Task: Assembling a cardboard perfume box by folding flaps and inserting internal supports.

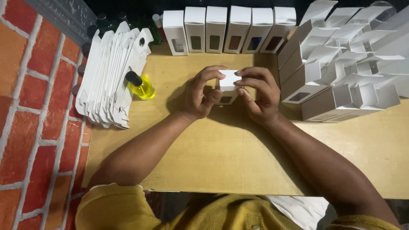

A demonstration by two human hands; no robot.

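- Both hands are over the middle of the wooden table [204, 162], meeting on 1 small white carton [228, 83].
- The left hand [200, 96] is clenched around the carton's left side, thumb tucked toward the lower front, fingers curled over the top edge.
- The right hand [260, 94] grasps the right side, fingertips pressing on the carton's top flap, which looks almost folded flat.
- The carton sits squarely between the 2 hands, touching both; neither hand is nearer than the other.
- Its long axis seems to run from the flap end, away from the person, down toward the table and the person; the lower part with a dark window faces the camera. How far it tilts I cannot tell, the fingers hide its edges.
- Just to the left, apart from the hands, a small bottle of yellow liquid with a black cap [140, 87] stands on the table.
- Beside that bottle leans a stack of flat, unfolded white cartons [106, 81], against the brick-pattern wall [30, 106].
- At the far edge, a row of 6 upright closed cartons [226, 30] with windows.
- To the right, a pile of open cartons [341, 64], flaps up, lying on their sides.
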